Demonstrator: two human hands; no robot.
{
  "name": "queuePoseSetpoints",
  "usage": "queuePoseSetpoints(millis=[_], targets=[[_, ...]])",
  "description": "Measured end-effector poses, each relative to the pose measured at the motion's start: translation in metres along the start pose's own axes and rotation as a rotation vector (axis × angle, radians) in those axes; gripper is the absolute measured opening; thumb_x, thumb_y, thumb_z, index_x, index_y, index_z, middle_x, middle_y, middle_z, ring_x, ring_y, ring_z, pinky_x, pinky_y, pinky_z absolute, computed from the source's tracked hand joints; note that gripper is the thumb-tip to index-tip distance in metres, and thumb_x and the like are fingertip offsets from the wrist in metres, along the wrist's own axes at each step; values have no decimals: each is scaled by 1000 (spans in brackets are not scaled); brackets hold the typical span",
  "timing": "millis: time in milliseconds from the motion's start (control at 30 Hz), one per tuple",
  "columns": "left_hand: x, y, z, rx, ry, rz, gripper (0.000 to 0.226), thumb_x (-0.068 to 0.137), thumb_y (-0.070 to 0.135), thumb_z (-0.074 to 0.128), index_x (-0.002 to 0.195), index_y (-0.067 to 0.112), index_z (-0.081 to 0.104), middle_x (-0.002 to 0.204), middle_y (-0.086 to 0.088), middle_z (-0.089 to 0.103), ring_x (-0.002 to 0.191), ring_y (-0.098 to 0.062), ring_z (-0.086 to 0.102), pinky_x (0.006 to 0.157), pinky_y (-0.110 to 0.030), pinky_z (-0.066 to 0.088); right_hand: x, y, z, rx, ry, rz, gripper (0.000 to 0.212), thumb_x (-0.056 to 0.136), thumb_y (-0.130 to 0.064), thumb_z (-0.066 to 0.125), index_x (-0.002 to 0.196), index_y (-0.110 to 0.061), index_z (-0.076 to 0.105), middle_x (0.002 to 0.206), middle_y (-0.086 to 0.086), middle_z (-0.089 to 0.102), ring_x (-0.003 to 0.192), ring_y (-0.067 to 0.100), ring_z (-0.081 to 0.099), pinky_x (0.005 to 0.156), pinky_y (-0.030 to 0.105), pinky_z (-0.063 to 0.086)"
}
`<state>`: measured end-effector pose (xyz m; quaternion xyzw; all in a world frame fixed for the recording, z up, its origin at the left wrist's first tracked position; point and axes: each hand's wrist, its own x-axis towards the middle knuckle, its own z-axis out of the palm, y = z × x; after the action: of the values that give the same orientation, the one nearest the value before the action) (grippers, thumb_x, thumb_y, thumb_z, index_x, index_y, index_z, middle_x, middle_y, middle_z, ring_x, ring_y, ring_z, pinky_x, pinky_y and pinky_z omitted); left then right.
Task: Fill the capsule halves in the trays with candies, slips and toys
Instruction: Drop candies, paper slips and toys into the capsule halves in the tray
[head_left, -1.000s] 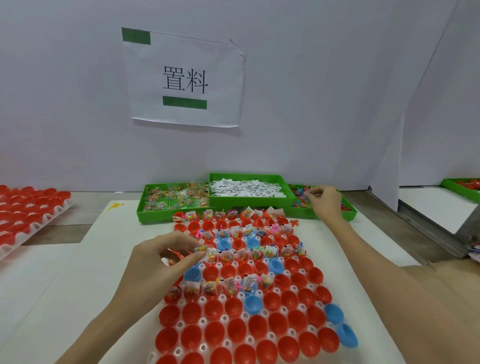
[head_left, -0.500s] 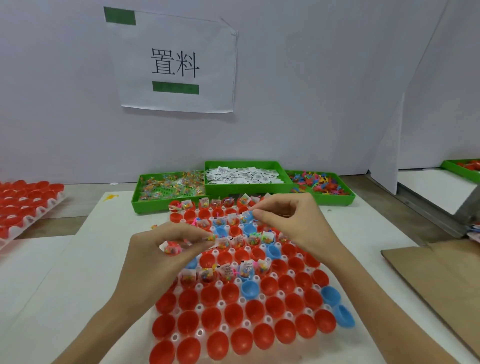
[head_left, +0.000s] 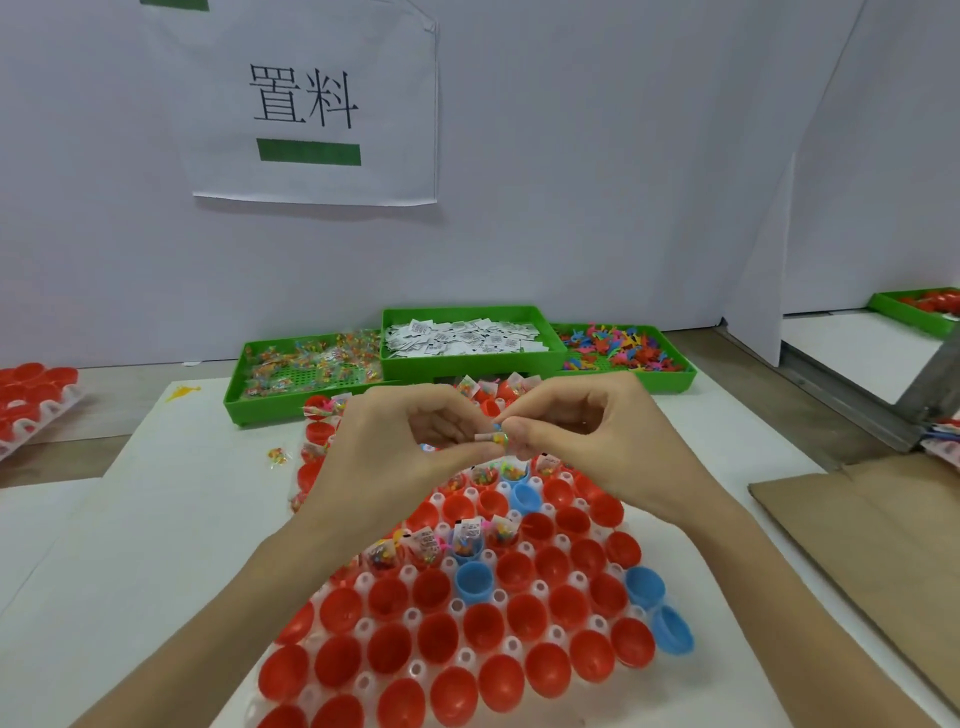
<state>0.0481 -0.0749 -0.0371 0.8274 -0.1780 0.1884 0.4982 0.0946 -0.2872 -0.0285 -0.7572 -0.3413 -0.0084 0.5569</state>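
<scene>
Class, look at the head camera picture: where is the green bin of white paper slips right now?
The bin of white slips sits at the far middle of the table against the wall, between the candy bin on its left and the toy bin on its right.

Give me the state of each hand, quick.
Left hand: fingers curled, pinching a small bundle of filling above the capsule tray.
Right hand: fingers curled, pinching the same bundle from the other side.

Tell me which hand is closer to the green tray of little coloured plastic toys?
Right. The right hand sits just in front of the green tray of toys; the left hand lies further left, in front of the slips tray.
</scene>
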Motion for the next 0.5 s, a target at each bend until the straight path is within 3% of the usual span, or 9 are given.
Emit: queuePoseSetpoints(millis=[233, 500], targets=[[-1, 0, 18, 69, -61, 29, 30, 72, 27, 92, 94, 19, 74, 78, 9, 74, 75, -10, 74, 72, -25, 62, -5, 4, -22, -137, -177, 142, 17, 82, -12, 85, 98, -16, 78, 88, -3, 79, 84, 11, 76, 77, 19, 58], [1, -1, 35, 162, -169, -5, 26, 76, 11, 90, 97, 13, 75, 86, 2, 72, 74, -4, 74, 73, -24, 62, -6, 12, -29, -311, -213, 228, 15, 83, -17, 83, 95, -26, 81, 84, -12, 76, 81, 7, 73, 72, 18, 58]])
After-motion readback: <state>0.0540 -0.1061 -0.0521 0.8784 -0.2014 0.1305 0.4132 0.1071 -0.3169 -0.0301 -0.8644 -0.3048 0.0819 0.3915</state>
